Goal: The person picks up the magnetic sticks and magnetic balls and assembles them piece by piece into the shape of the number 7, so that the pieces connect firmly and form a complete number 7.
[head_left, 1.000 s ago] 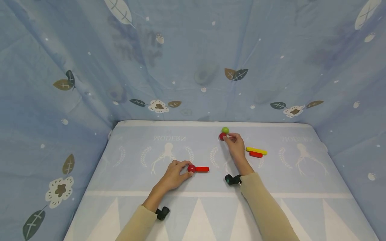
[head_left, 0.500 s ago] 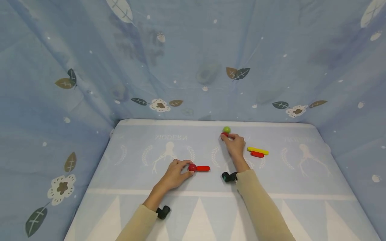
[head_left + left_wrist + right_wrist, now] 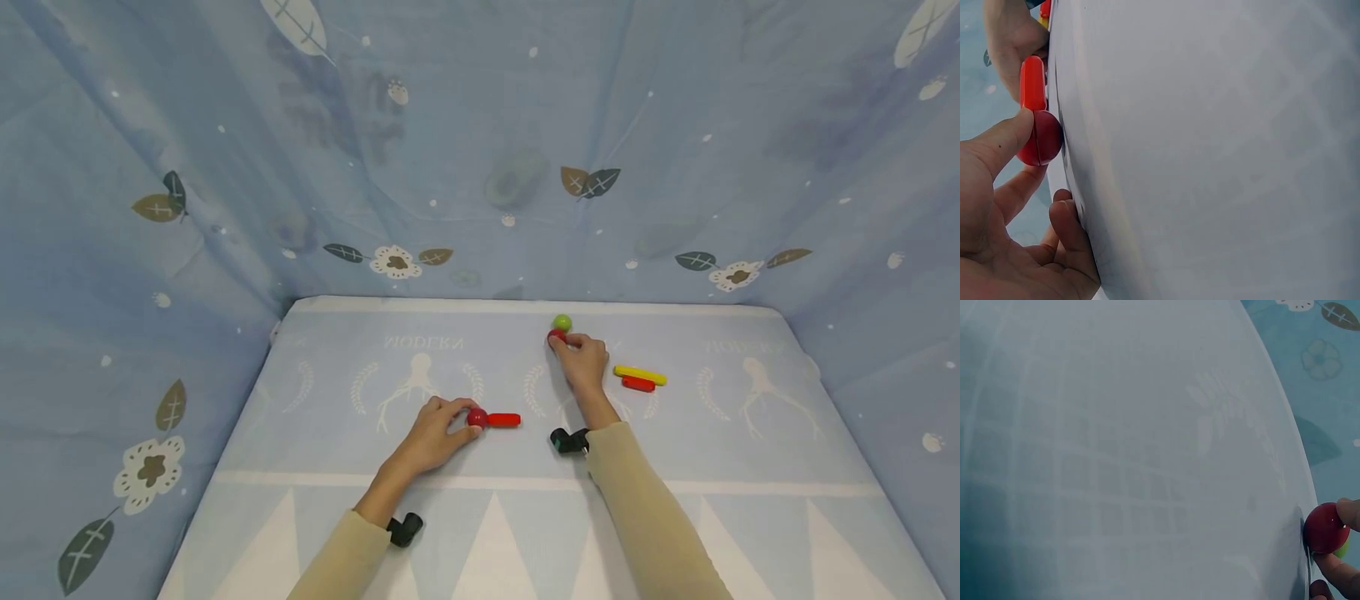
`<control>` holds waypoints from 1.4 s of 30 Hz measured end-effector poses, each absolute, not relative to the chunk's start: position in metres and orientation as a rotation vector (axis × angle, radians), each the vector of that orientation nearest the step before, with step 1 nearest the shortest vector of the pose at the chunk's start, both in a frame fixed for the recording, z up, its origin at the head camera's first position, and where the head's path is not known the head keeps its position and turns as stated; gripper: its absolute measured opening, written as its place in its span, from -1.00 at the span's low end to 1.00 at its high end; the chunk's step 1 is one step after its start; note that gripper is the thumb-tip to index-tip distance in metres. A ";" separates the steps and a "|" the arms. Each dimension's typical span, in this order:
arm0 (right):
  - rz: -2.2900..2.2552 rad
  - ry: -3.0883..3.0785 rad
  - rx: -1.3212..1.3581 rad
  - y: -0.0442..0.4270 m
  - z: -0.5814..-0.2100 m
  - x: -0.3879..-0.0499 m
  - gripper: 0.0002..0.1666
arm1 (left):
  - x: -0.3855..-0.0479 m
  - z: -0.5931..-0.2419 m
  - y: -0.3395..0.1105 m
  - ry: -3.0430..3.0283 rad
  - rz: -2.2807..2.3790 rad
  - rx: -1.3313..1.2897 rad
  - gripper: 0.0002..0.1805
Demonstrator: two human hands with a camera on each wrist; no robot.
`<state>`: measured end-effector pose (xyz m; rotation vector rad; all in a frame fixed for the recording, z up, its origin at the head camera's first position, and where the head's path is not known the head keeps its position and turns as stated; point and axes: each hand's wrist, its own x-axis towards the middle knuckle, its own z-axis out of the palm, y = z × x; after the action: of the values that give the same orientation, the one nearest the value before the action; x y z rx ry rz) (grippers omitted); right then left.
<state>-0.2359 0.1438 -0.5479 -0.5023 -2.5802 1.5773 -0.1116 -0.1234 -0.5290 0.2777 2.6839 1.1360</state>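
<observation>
My left hand (image 3: 431, 439) pinches a red ball (image 3: 477, 418) between thumb and fingers. A red stick (image 3: 504, 420) extends rightward from that ball, touching it; the left wrist view shows the ball (image 3: 1040, 139) and stick (image 3: 1033, 83) end to end. Farther back on the table, my right hand (image 3: 586, 364) holds a second red ball (image 3: 556, 336) by thumb and fingertips, partly covering it. Just behind it sits a green ball (image 3: 562, 322). In the right wrist view the red ball (image 3: 1326, 529) hides most of the green one (image 3: 1342, 549).
Right of my right hand, a yellow stick (image 3: 640, 375) and a shorter red stick (image 3: 638, 384) lie side by side on the cloth-covered table (image 3: 525, 482). A patterned blue curtain (image 3: 465, 150) stands behind the table and at both sides. Each wrist carries a small black device.
My right hand has shifted slightly and its thumb covers more of the red ball than a second ago. My left hand keeps its hold in place.
</observation>
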 end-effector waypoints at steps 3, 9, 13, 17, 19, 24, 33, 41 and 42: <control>1.617 -2.563 -0.518 0.145 -0.545 -0.237 -0.45 | -0.113 -0.529 -0.123 2.683 1.137 0.280 -0.62; 1.759 -2.545 -0.586 0.152 -0.537 -0.236 -0.44 | -0.115 -0.528 -0.122 2.685 1.143 0.305 -0.61; 1.878 -2.544 -0.564 0.156 -0.528 -0.231 -0.39 | -0.115 -0.527 -0.122 2.687 1.138 0.307 -0.62; 1.909 -2.577 -0.466 0.160 -0.517 -0.221 -0.36 | -0.116 -0.526 -0.122 2.693 1.131 0.312 -0.61; 1.919 -2.583 -0.420 0.163 -0.512 -0.214 -0.38 | -0.116 -0.526 -0.122 2.694 1.131 0.313 -0.60; 1.993 -2.551 -0.329 0.167 -0.502 -0.196 -0.42 | -0.114 -0.524 -0.123 2.689 1.135 0.305 -0.59; 1.989 -2.614 -0.203 0.173 -0.502 -0.168 -0.40 | -0.113 -0.525 -0.124 2.684 1.138 0.296 -0.58; 1.930 -2.675 -0.073 0.177 -0.507 -0.144 -0.48 | -0.112 -0.528 -0.125 2.671 1.142 0.283 -0.53; 1.916 -2.687 -0.051 0.178 -0.509 -0.142 -0.48 | -0.112 -0.528 -0.125 2.672 1.144 0.284 -0.53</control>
<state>-0.1423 0.1781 -0.5089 -0.0505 -2.6866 1.9165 -0.1116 -0.1247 -0.5276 0.2842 2.6722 1.1444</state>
